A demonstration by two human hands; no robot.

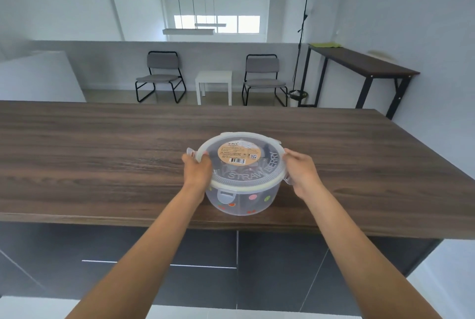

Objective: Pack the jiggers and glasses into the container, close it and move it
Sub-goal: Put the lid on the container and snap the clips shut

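A round clear plastic container (241,201) with coloured dots stands on the dark wooden counter (102,154), near its front edge. Its translucent lid (240,162) with a brown label and raised "STRAWBERRY" lettering sits on top. The front latch (226,195) is folded down; the left and right latches stick outward. My left hand (196,171) grips the lid's left rim and my right hand (303,172) grips its right rim. Through the lid I make out dark and clear shapes inside, too blurred to name.
Dark cabinets with a long handle (159,263) sit under the counter. Beyond the counter are two grey chairs (160,76), a small white table (213,85), a floor lamp (302,36) and a dark side table (365,67) on the right.
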